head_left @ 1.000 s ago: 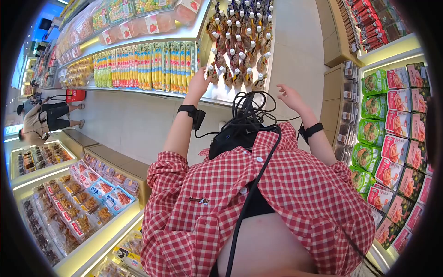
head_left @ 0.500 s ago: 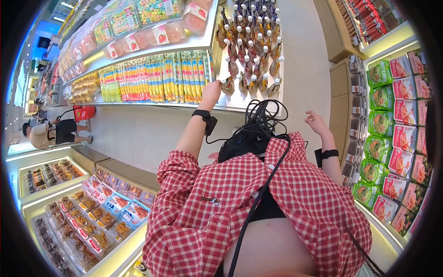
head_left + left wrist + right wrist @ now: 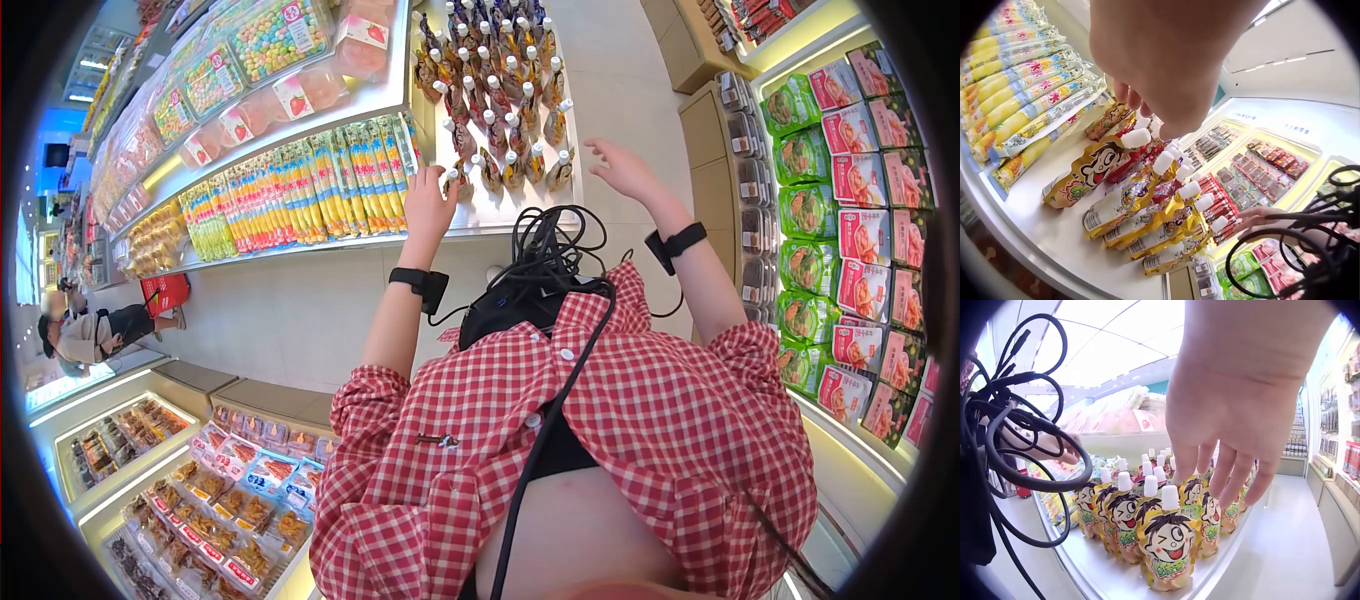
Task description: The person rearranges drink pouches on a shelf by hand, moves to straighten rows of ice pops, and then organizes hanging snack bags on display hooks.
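Note:
Rows of spouted drink pouches with white caps and a winking cartoon face stand upright on a white display shelf. My left hand is at the shelf's front left corner, its fingers loosely bent beside the cap of the nearest pouch. In the left wrist view, the left thumb hangs close over that gold pouch's white cap, with nothing gripped. My right hand hovers off the right side of the rows, fingers relaxed and apart, holding nothing.
Long yellow packs stand in a row left of the pouches. Clear boxes of coloured sweets are behind them. Black cables loop before my chest. Green and pink packs line the right shelf. A person is far left.
The view has shifted. My left hand stays by the front left pouch, its fingers now looser at the cap. My right hand has moved forward, closer to the rows of pouches.

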`<state>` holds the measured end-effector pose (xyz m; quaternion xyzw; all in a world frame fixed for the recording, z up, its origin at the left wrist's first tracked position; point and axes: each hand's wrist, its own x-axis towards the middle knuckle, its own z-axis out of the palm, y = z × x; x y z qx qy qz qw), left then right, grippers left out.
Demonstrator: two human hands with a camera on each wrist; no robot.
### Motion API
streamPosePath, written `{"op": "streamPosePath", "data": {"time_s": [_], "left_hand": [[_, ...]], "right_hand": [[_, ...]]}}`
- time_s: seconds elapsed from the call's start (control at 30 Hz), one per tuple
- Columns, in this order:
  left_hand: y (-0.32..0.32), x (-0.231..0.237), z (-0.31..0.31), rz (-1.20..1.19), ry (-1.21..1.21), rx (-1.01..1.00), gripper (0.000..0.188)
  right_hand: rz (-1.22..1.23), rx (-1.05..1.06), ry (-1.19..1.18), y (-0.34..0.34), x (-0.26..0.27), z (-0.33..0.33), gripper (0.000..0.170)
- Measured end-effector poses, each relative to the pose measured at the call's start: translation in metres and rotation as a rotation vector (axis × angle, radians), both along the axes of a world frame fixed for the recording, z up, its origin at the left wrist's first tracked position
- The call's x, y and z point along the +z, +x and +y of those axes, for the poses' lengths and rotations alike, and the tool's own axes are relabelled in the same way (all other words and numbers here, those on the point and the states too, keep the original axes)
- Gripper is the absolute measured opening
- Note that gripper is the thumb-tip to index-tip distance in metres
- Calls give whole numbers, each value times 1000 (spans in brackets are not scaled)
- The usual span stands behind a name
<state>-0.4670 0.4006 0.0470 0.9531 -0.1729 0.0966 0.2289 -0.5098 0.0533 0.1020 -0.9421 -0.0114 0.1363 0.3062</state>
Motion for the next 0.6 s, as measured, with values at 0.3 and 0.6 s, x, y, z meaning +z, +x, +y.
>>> {"op": "streamPosePath", "data": {"time_s": [0.3, 0.6], "left_hand": [[10, -15, -53, 494, 54, 4, 35], [12, -34, -33, 388, 99, -69, 24]], "right_hand": [[-51, 88, -203, 29, -10, 47, 43], [-293, 282, -262, 45, -24, 75, 29]]}}
